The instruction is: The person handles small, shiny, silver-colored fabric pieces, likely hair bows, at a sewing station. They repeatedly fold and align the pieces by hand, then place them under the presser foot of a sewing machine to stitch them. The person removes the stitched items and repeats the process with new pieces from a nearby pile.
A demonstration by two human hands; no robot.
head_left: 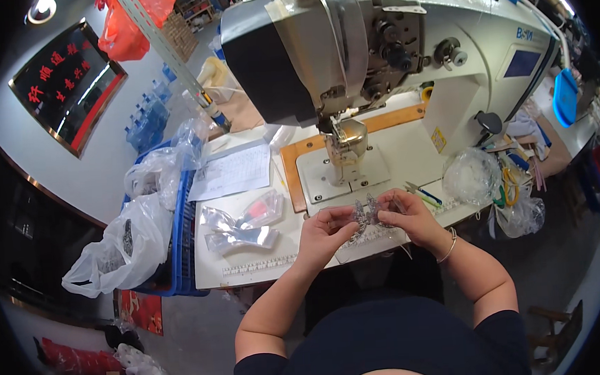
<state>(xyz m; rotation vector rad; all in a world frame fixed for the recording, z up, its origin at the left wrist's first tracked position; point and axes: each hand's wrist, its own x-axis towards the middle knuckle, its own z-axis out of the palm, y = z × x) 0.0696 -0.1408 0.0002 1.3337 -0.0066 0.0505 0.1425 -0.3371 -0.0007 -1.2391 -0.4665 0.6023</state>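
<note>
Grips a small silvery piece between the fingers of left hand and right hand, both pinched closed, above the near edge of the table. Cannot tell whether one part or two. Looks mid-handling: in hand, not yet under the sewing machine just beyond; cannot judge the remainder. Farther left, clear packets and a paper sheet; right, thin tools.

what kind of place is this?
Likely a small sewing workshop: an industrial post-bed sewing machine on the worktable, a ruler strip along its front edge, and a blue plastic crate with plastic bags beside it.
</note>
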